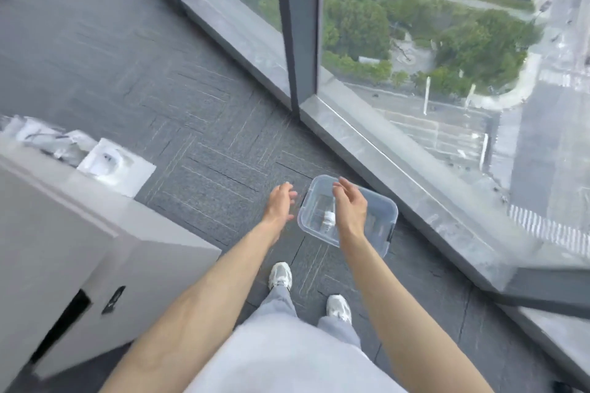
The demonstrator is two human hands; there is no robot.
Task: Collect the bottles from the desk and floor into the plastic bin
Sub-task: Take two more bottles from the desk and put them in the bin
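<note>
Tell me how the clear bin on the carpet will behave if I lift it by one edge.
The plastic bin looks thin-walled and holds only one small bottle, so it is probably light and may flex slightly. The bottle appears to lie on its side, so it would likely roll if the bin tilts. The carpet should resist sliding.

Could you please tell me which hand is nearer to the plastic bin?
Right. The right hand is above the plastic bin, over the bottle inside it; the left hand is just off the bin's left edge, above the carpet.
</note>
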